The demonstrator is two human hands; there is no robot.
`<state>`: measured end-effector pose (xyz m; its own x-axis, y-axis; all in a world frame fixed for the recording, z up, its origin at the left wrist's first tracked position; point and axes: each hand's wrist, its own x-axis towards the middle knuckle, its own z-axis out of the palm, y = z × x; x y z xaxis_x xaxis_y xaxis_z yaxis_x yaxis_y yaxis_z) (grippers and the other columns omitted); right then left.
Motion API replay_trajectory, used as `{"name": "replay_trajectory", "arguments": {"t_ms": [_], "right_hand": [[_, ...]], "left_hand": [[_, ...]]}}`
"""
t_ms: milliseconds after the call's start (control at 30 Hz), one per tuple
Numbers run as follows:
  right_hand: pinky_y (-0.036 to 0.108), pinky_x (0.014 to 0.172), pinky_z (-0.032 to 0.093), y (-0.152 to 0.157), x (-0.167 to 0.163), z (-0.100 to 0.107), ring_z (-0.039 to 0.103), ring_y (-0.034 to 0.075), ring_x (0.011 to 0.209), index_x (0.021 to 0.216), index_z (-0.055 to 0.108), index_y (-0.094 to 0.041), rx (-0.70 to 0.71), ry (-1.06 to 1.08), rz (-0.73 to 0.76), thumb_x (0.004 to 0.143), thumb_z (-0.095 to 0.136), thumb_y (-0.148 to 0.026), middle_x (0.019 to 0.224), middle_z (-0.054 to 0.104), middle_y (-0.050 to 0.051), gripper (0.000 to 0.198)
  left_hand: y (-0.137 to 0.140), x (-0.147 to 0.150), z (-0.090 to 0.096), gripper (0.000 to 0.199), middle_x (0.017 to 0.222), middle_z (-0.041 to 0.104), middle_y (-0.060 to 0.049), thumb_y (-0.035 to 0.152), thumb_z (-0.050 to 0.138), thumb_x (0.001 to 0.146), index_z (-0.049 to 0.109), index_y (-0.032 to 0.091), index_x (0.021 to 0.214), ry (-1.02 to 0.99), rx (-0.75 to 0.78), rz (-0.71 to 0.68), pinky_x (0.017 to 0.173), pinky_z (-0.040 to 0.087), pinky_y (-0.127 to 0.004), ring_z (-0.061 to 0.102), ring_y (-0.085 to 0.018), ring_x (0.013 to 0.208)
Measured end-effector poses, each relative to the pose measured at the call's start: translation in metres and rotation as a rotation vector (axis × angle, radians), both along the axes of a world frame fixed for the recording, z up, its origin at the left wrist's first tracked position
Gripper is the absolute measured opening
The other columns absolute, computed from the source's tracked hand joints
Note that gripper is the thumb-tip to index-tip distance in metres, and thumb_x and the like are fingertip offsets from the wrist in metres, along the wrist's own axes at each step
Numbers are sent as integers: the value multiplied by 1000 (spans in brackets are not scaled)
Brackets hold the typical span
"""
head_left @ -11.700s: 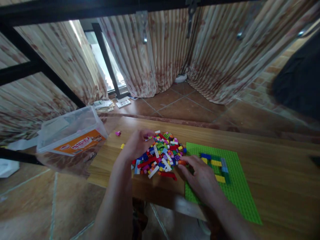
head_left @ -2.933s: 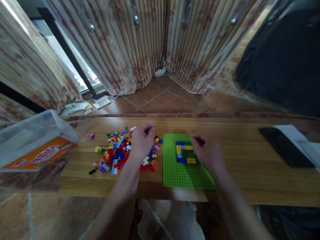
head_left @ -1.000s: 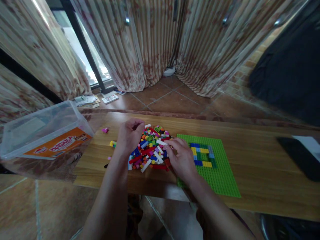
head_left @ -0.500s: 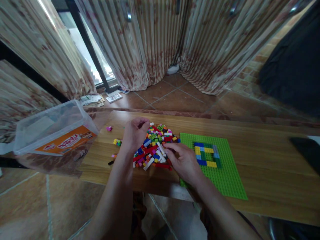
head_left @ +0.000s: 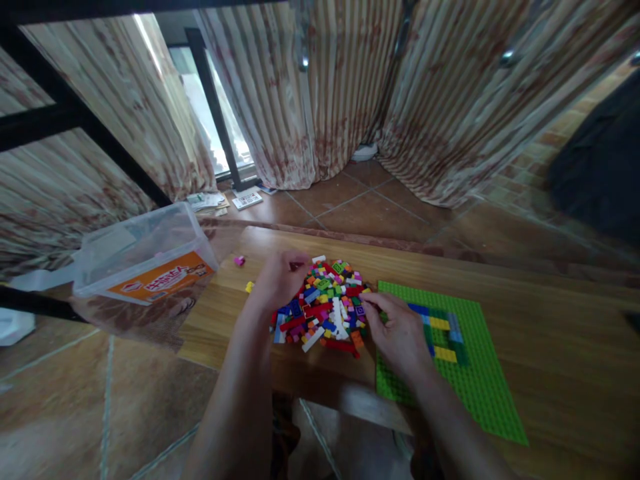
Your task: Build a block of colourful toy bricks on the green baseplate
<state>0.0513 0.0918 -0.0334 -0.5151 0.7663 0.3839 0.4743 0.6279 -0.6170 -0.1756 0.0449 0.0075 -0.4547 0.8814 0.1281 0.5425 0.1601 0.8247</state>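
Observation:
A heap of mixed toy bricks (head_left: 325, 307) lies on the wooden tabletop between my hands. My left hand (head_left: 283, 280) is over the heap's left side, fingers curled in a pinch. A dark reddish patch shows by its fingertips, too blurred to name. At the heap's right edge is my right hand (head_left: 397, 327), thumb and forefinger drawn together near a dark blue brick (head_left: 360, 311). Whatever those fingertips hold is hidden. Under and beyond this hand lies a green baseplate (head_left: 493, 393), with a frame of blue, yellow and green bricks (head_left: 440, 323) built on it, partly covered by the hand.
A clear plastic tub (head_left: 145, 233) with an orange label stands at the left end of the table (head_left: 225, 300). A pink brick (head_left: 239, 261) and a yellow brick (head_left: 249, 287) lie apart from the heap. Behind are papers (head_left: 207, 202) and striped curtains (head_left: 340, 100).
My view has swung left. My right hand has shifted rightward from the white bricks to the heap's edge, now covering part of the brick frame. My left hand stays over the heap's left side.

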Motion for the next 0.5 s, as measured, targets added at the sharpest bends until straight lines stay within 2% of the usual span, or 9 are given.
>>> {"name": "replay_trajectory", "arguments": {"t_ms": [67,100,267,333,433,500], "right_hand": [[37,83,52,1,-2,-1,69,22,90,97,73,-17,3,0,-2,92,50,-26,98,75,10,25],[37,83,52,1,-3,-1,69,22,90,97,72,-17,4,0,-4,92,50,-26,97,75,10,25],[37,84,52,1,-1,-4,69,22,90,96,72,-19,-4,6,1,92,49,-28,97,75,8,25],[37,82,53,2,0,-5,70,23,90,96,72,-20,8,-4,13,92,49,-30,97,75,8,25],[38,82,53,2,1,-7,70,23,90,95,72,-20,-5,-3,22,92,49,-31,97,75,8,26],[39,83,53,3,2,-8,70,24,90,94,72,-21,-20,8,14,92,49,-32,97,75,8,26]], "left_hand": [[-2,-2,1,19,83,76,-4,19,57,75,75,16,83,49,-50,-55,73,51,-26,67,-18,77],[-3,-5,2,21,84,76,-4,20,56,76,75,16,84,52,-54,-39,75,51,-26,67,-18,78],[-13,-36,6,32,90,76,-8,16,50,75,74,13,96,68,-68,317,77,52,-28,68,-18,81],[-22,-51,5,34,95,76,-11,15,49,75,74,14,98,124,-157,376,78,51,-29,68,-20,84],[-37,-66,2,34,96,75,-13,16,49,74,73,13,98,198,-350,377,78,50,-28,67,-21,88],[-47,-74,-1,29,89,75,-11,15,49,71,72,14,90,206,-423,387,74,48,-26,67,-21,85]]}}
